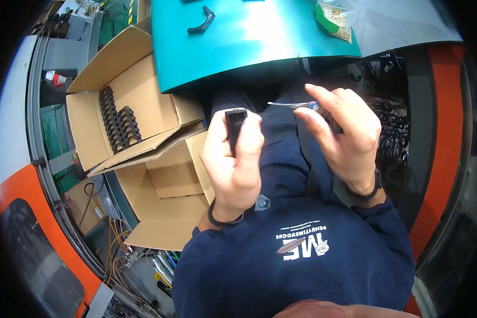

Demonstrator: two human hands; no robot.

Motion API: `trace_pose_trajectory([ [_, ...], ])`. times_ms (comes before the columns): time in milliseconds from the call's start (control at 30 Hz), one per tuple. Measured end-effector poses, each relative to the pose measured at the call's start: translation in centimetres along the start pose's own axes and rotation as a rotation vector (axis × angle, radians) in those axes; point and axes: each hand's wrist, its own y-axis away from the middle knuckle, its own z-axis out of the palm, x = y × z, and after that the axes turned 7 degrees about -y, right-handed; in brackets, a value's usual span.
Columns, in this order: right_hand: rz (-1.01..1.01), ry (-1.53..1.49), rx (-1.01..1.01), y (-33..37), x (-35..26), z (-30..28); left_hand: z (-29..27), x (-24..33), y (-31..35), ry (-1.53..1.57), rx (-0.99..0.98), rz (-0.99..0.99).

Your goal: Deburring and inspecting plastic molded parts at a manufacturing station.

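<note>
At mid-frame I have the left hand (pixel 232 172) closed around a black piece (pixel 234 130), the right hand (pixel 352 124) with fingers part-closed on a thin-bladed tool (pixel 289 105), likely for trimming, which calls for bringing them together.

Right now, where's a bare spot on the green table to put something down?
Bare teal tabletop shows between the black curved part and the bag of golden bits. It's crowded where black parts stack inside the upper cardboard box, and between the left hand and right hand, where a thin tool sticks out.
</note>
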Motion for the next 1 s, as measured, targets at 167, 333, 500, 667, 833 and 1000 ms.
trace_pose_trajectory([
  [167, 0.152, -0.05, -0.012, 1.2, 0.7, 0.0, -1.6, -1.7, -2.1, 0.508, -0.239, -0.031],
  [333, 0.248, -0.091, 0.006, 2.3, 1.6, 0.1, -1.8, -2.2, -3.1, 0.864, -0.337, -0.161],
  [500, 0.315, -0.107, -0.014, 2.7, 1.9, 0.2, -1.8, -2.3, -3.2, 0.899, -0.337, -0.186],
  [667, 0.281, -0.124, 0.008, 2.3, 1.9, 0.2, -1.6, -2.3, -2.8, 0.62, -0.269, -0.111],
  [833, 0.17, -0.147, -0.033, 0.6, -0.2, -0.3, -1.0, -0.7, -0.8, 0.277, -0.18, -0.033],
  [1000, -0.064, -0.057, -0.046, -0.1, -1.1, -0.4, -0.5, 1.1, 0.3, 0.068, -0.068, -0.051],
])
